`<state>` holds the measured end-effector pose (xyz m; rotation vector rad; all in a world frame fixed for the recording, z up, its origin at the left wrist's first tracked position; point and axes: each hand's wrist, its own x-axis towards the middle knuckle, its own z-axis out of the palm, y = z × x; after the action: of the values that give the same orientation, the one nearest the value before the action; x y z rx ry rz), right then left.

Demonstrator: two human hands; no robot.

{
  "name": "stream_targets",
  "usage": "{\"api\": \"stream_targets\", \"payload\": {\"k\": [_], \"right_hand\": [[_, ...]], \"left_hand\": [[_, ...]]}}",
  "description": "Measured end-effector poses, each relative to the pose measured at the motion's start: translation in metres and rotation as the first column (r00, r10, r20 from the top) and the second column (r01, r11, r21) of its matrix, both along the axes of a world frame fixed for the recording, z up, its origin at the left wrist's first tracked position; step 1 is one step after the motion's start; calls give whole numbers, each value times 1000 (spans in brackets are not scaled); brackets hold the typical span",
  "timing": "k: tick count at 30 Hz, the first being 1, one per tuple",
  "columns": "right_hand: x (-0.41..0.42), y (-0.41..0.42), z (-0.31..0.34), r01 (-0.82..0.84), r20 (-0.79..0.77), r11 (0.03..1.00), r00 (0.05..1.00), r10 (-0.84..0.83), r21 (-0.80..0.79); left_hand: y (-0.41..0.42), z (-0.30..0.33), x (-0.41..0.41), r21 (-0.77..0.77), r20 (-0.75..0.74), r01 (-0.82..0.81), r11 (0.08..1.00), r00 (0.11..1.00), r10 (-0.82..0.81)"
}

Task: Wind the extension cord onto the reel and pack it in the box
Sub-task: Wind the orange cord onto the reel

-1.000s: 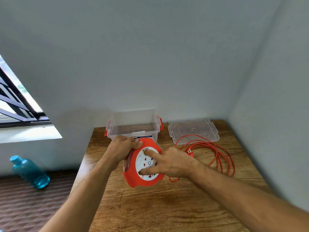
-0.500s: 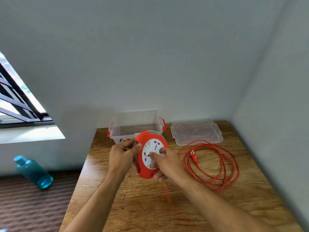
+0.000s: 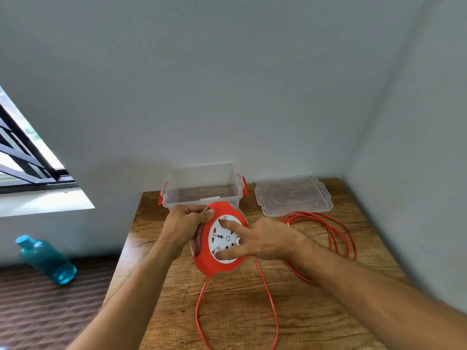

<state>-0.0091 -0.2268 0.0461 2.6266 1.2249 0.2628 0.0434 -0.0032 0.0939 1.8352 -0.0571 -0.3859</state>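
Left hand (image 3: 184,224) clamps reel (image 3: 219,239) rim above desk (image 3: 227,311), before box (image 3: 203,188). My right fingers (image 3: 231,226) spread on white hub, cranking. Cord (image 3: 331,231) mostly loose; loops may tangle, snag, jerk reel from grip.

Bright daylight enters from the window (image 3: 30,157) at left; wide-angle bending at the edges, forearms slightly blurred.

wooden table (image 3: 227,311): box (image 3: 203,188), lid (image 3: 293,195), cord (image 3: 336,236)
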Motion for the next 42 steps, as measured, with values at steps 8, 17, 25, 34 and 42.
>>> {"api": "stream_targets", "payload": {"k": [8, 17, 25, 34, 42], "right_hand": [[-5, 34, 7, 454, -16, 828, 879, -476, 328], [-15, 88, 15, 827, -933, -556, 264, 244, 88], [-23, 28, 20, 498, -173, 805, 867, -467, 323], [1, 14, 19, 32, -49, 999, 998, -34, -35], [-11, 38, 9, 371, -26, 919, 928, -370, 134]], "left_hand": [[-4, -6, 3, -17, 110, -76, 997, 991, 78], [-10, -20, -14, -19, 243, -192, 981, 951, 191], [0, -11, 4, -91, 76, -224, 970, 970, 231], [3, 5, 17, 105, -57, 81, 991, 996, -75], [2, -3, 13, -10, 32, 29, 1000, 999, -28]]}}
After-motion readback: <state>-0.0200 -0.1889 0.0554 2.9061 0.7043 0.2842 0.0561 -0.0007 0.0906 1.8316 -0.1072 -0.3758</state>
